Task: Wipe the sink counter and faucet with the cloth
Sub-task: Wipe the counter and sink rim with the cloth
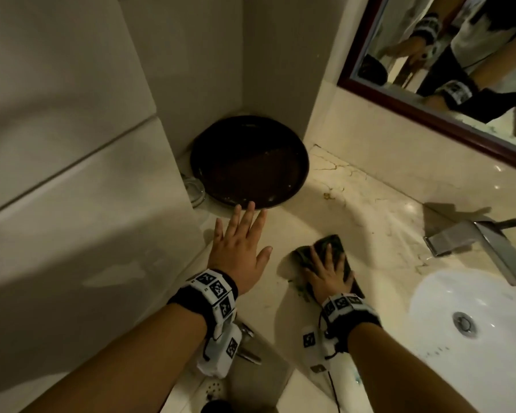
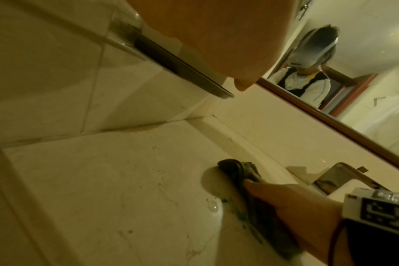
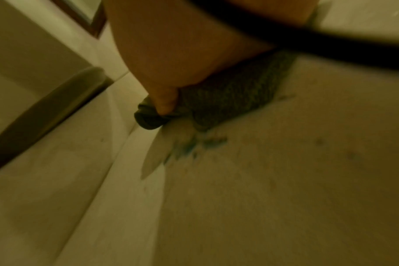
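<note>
A dark folded cloth lies on the beige marble sink counter, left of the white basin. My right hand presses flat on the cloth with fingers spread; the right wrist view shows my thumb on the cloth's rolled edge, with a blue-green smear on the counter beside it. My left hand is open, fingers straight and spread, over the counter's left end, its fingertips at the rim of a dark round tray. The angular metal faucet stands behind the basin, away from both hands.
The dark tray fills the counter's back left corner, with a clear glass beside it. Tiled walls close in the left and back sides. A wood-framed mirror hangs above the backsplash. A small brown speck lies on the counter near the tray.
</note>
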Motion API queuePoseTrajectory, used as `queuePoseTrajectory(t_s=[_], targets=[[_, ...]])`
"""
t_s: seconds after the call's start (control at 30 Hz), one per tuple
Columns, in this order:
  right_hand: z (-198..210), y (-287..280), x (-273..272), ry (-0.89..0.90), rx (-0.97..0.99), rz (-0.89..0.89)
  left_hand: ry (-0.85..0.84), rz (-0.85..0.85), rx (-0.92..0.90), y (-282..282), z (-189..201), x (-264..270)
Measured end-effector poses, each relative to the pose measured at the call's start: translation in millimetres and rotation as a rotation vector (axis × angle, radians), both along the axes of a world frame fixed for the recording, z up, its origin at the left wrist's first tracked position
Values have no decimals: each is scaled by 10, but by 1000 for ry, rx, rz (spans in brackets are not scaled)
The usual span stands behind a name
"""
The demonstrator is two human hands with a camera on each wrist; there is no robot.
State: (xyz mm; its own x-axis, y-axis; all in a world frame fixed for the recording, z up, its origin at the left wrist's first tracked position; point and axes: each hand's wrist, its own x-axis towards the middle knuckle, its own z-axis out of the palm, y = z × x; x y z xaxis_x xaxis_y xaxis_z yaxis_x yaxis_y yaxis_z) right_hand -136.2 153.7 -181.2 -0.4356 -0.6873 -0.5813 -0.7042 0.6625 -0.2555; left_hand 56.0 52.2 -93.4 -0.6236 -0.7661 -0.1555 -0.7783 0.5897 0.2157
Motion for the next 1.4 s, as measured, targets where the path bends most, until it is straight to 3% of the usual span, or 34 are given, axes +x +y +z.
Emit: queuePoseTrajectory(t_s=[0.2, 0.33, 0.4, 0.47, 0.53, 0.73, 0.8, 0.93, 1.23, 1.4], targets=[[-25, -12, 595, -55, -53, 306, -27, -30, -9, -34, -51, 70], [92, 96, 674, -251, -134, 372, -36, -44, -1, -14, -76, 108], [175, 158, 660, -397, -154, 228, -66, -52, -2, 2, -81, 129], [338, 167, 587, -549, -154, -99, -82, -62, 2, 7, -78, 157], [500, 129, 397, -588, -176, -373, -64, -62, 15, -8, -69, 185], [726, 94, -213, -315, -402, -452, -28, -57, 29, -18, 17, 225], [625, 56, -233, -161, -404, -372, -26, -60, 24, -23, -6, 228], [197, 1, 89, 17, 17, 5, -18, -65, 38, -6, -84, 252], [-19, -89, 850, 5, 42, 291, 0, -75, 52, 37, -102, 285], [57, 33, 1136, -87, -80, 457, 7, -78, 65, 86, -42, 263]])
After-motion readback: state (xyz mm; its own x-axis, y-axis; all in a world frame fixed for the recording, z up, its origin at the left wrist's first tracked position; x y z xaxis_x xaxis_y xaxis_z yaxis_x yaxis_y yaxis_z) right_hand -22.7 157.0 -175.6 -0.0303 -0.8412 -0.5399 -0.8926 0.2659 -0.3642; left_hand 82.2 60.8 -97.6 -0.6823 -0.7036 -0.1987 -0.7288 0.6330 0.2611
